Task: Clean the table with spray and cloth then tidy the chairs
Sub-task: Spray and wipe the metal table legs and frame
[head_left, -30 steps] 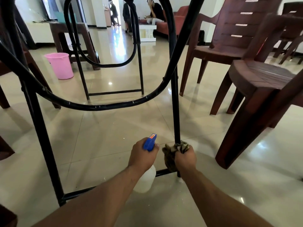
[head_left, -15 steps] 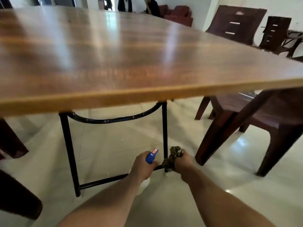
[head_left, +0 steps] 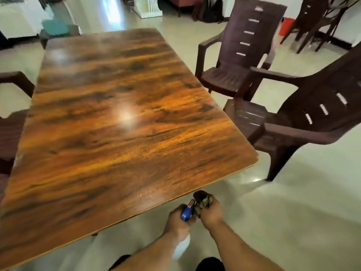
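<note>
Left grip [head_left: 176, 222] half-hides spray bottle [head_left: 186, 213]; right grip [head_left: 212, 214], cloth [head_left: 201, 199].

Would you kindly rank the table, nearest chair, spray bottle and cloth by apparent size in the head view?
1. table
2. nearest chair
3. spray bottle and cloth: similar, partly hidden, unranked.

Glossy wood-grain table [head_left: 117, 143] (on pale floor [head_left: 293, 212])
</note>
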Motion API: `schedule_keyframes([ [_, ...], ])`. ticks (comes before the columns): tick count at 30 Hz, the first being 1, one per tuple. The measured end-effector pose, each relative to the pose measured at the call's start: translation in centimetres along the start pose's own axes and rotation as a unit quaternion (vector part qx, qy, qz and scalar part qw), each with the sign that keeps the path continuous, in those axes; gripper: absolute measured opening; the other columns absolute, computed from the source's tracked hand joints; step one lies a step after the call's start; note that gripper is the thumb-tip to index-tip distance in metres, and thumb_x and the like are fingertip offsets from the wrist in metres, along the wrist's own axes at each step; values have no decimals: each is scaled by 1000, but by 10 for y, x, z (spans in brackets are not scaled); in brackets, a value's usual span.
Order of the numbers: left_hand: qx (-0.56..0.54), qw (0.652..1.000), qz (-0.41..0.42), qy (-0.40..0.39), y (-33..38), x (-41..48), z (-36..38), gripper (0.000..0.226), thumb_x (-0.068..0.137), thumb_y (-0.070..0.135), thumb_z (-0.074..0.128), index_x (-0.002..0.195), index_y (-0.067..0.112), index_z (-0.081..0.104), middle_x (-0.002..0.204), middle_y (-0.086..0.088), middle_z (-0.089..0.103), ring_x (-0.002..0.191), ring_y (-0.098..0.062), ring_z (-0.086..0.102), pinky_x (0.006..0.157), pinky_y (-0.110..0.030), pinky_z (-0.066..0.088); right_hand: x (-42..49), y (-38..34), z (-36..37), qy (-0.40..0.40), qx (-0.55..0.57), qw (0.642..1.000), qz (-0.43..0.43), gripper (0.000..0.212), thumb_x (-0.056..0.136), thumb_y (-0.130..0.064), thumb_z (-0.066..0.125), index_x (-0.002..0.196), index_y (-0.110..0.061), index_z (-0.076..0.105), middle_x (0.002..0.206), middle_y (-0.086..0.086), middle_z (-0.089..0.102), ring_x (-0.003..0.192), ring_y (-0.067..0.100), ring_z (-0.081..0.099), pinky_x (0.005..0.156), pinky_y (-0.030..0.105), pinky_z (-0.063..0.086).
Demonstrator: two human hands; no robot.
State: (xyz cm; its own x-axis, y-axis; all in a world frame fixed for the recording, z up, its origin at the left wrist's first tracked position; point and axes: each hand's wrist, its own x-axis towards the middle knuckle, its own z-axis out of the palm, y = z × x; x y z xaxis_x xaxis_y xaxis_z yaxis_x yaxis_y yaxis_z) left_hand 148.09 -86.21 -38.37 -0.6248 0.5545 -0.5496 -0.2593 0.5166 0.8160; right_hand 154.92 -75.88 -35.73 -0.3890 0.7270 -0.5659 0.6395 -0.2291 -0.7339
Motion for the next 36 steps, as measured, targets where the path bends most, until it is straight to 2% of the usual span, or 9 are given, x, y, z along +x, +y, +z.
schedule_keyframes([
  [3,41,999,26,-24,55,-38,0,24,63,36,78,75,23,62,67,8,62,65,-13,52,68,-34,49,-43,-38,-37,16,-14,1000,18,26,77,-12,70,101,-21,67,92,4,72,87,27,68,78,37,56],
  [6,63,997,21,-34,109,-78,1,28,81,19,82,73,24,56,63,12,54,58,-4,45,54,-13,40,-78,-67,-70,15,26,999,32,32,70,-12,71,101,-17,71,96,9,73,90,31,70,79,42,61],
  [9,83,995,49,-15,153,-94,2,32,85,14,79,71,23,53,62,11,49,60,-10,43,51,-14,33,-101,-104,-103,26,39,998,29,32,79,2,61,108,-13,66,101,9,67,93,31,64,69,24,57],
  [13,115,989,87,30,204,-108,8,32,82,19,81,68,21,53,60,7,50,56,-11,41,53,-22,32,-113,-138,-138,76,-20,996,-41,53,81,1,56,133,-11,56,132,17,53,121,36,53,106,37,42],
  [17,104,976,128,145,247,-106,3,25,82,34,74,72,16,60,65,-3,62,58,-17,49,60,-37,46,-105,-180,-148,84,-66,989,-105,63,87,1,53,147,-18,44,155,12,29,136,33,43,110,36,35],
  [20,86,966,135,201,276,-93,-9,31,85,30,73,64,18,52,56,4,52,53,-13,40,54,-30,38,-89,-216,-146,86,-97,986,-100,65,90,-3,50,151,-22,39,163,11,16,144,33,32,113,35,31],
  [26,125,960,125,218,314,-51,-22,32,84,27,69,61,22,48,56,6,50,50,-14,41,51,-28,31,-46,-251,-138,16,-194,971,-138,64,92,-7,51,151,-25,38,164,8,12,143,29,36,118,33,29],
  [33,29,937,57,344,354,4,-28,36,86,20,68,58,22,45,54,5,47,51,-14,42,50,-25,33,30,-299,-125,-60,-303,925,-221,58,98,-24,52,153,-27,33,166,5,11,147,29,27,118,38,26],
  [36,-36,920,19,390,372,37,-31,31,83,23,68,58,18,49,54,1,50,52,-17,46,55,-35,47,72,-316,-118,-134,-416,855,-278,58,101,-26,47,155,-29,26,167,3,5,151,30,15,121,41,21],
])
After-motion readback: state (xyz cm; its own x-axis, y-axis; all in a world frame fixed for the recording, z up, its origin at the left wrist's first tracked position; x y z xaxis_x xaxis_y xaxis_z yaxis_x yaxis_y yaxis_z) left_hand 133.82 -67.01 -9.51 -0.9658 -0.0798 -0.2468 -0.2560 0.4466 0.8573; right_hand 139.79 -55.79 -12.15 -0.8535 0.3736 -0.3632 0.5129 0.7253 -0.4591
